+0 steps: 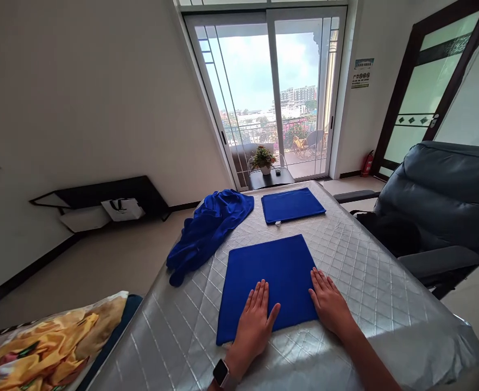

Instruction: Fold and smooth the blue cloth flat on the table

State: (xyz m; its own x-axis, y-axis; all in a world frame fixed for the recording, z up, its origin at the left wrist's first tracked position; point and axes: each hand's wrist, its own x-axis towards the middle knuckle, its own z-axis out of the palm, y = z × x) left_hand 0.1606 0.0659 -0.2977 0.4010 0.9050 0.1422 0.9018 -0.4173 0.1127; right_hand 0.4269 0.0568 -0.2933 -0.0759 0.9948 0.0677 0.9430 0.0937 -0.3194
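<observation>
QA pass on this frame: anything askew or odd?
One thing: the blue cloth at the left edge lies rumpled, while the two other blue pieces are flat and squared. No spill or damage visible.

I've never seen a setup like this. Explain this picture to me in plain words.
There is no robot here: these are a person's two bare hands, seen by one camera worn on the head, looking forward and down. The surface is a silvery quilted cover. The left hand lies flat on a folded blue cloth; the right hand rests at its right edge. Beyond lie another folded blue cloth and, to the left, a crumpled one. Neither hand grips anything.
</observation>
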